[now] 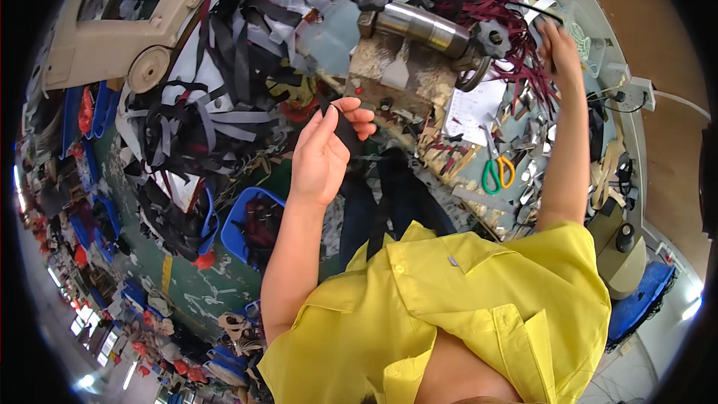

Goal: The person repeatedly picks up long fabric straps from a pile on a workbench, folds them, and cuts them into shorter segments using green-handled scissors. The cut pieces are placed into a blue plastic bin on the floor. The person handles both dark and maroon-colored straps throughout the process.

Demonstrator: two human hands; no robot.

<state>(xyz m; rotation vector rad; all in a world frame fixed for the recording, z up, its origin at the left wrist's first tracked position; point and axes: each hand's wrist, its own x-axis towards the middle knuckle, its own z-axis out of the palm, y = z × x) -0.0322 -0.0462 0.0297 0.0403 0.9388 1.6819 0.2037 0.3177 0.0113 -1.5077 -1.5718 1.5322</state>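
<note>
My left hand [320,161] is raised near the table's front edge, its thumb and forefinger pinched on a black strip [345,133]. The strip hangs down past the palm, and the other fingers curl loosely. My right arm reaches to the far right, where my right hand [559,51] is beside a heap of dark red cords [490,11]. That hand is smeared by motion, and whether it grips anything is unclear. Between the hands stands a steel cylinder press [426,28] with black star knobs, on a worn block.
Scissors with green and orange handles [499,172] lie on the scrap-strewn table, below a white paper sheet [476,112]. Black and grey strips [239,52] pile up at left beside a beige machine [112,26]. A blue bin [233,221] stands on the green floor.
</note>
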